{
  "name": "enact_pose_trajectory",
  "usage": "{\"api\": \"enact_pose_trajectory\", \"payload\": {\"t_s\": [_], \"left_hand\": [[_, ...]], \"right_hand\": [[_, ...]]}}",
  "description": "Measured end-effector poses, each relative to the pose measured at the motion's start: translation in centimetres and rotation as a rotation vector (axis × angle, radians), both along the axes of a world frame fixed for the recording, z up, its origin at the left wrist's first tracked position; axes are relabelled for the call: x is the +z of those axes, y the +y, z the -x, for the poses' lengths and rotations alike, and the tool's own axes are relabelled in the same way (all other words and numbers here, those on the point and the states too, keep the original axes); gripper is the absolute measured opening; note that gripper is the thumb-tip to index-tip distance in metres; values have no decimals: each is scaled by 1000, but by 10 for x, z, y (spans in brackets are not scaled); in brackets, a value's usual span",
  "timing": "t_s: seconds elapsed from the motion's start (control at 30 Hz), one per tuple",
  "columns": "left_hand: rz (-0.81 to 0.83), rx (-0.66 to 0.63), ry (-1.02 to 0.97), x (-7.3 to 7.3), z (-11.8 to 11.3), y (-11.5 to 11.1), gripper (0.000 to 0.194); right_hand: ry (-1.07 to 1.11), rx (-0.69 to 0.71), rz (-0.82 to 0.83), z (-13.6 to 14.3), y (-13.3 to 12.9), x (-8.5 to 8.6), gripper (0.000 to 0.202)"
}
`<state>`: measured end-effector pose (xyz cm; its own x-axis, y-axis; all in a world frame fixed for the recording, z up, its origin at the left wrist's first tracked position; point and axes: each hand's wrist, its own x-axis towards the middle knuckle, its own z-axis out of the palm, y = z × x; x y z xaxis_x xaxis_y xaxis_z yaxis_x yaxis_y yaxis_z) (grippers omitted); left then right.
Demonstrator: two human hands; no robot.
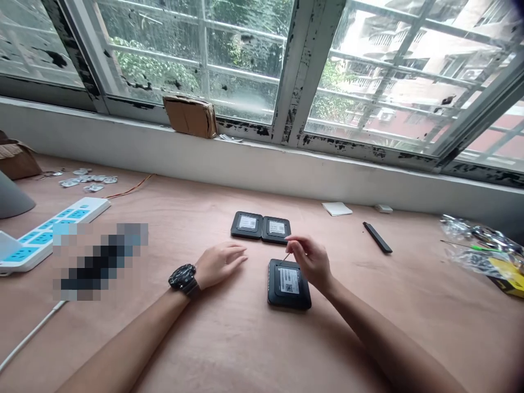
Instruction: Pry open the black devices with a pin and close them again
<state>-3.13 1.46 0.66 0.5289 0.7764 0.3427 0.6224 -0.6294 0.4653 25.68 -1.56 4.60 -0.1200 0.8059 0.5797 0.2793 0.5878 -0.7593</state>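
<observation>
A square black box (289, 287) with a white printed label lies on the table, label side up. Above its far edge, my right hand (313, 262) pinches a thin stick (285, 257), whose lower end reaches the box's top near the far left corner. The stick's exact kind is too small to make out. My left hand (221, 264), with a black watch on the wrist, rests flat on the table left of the box, fingers stretched and holding nothing. Beyond the hands, two similar black labelled boxes, one left (246, 224) and one right (275, 228), lie side by side.
A white power strip (88, 207) and a blurred-out object (102, 265) lie at left. On the right are a black bar (377, 237), a white pad (337, 208) and clear plastic bags (470, 259). A cardboard box (190, 116) stands on the windowsill.
</observation>
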Motion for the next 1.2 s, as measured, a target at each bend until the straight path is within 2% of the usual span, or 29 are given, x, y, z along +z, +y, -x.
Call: {"api": "enact_pose_trajectory", "payload": {"t_s": [0.07, 0.23, 0.4, 0.63, 0.77, 0.83, 0.93, 1.03, 1.1, 1.2], "left_hand": [[-1, -1, -3, -2, 0, 1, 33], [12, -24, 9, -3, -2, -1, 31], [35, -28, -7, -1, -1, -1, 31], [28, -26, 1, -3, -1, 0, 32], [13, -38, 20, 0, -2, -3, 32], [-22, -58, 28, 2, -6, -6, 30], [-102, -126, 31, 3, -21, -14, 31], [-158, -234, 72, -1, -41, -23, 60], [-186, -292, 135, -5, -49, -31, 74], [-251, -322, 223, -7, -46, -46, 72]], "right_hand": [[-46, 7, 20, 6, 3, -5, 19], [30, 8, 72, 4, 8, -17, 21], [13, 58, 74, -1, 9, -21, 21], [-31, 227, 193, 3, 8, -6, 37], [27, 252, 189, -2, 6, 5, 23], [105, 190, 167, -11, 6, 9, 20], [201, -10, 75, -35, 7, 10, 22], [202, -215, -14, -69, 9, 5, 28], [63, -337, -54, -92, 9, -3, 30], [-343, -392, -109, -119, 6, -18, 30]]}}
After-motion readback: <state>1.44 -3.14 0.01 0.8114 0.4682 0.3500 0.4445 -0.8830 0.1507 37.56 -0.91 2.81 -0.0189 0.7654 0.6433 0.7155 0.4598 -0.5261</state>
